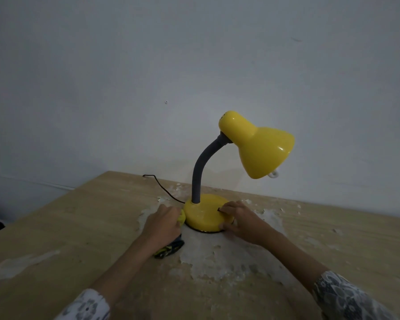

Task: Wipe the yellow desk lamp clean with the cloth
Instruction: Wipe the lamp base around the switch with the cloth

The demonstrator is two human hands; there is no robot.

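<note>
The yellow desk lamp (256,146) stands on the wooden table, its round base (203,214) in the middle, a grey flexible neck (201,172) curving up to the shade at the right. My left hand (164,224) is closed on a yellow and dark patterned cloth (169,248) and presses it against the left side of the base. My right hand (240,221) grips the right edge of the base, fingers on top and thumb at the front rim. Part of the cloth trails out under my left wrist.
The wooden table (79,222) has worn, peeling white patches around the lamp (217,259). A black cord (162,188) runs from the base back to the far table edge. A pale wall (171,77) rises right behind the table.
</note>
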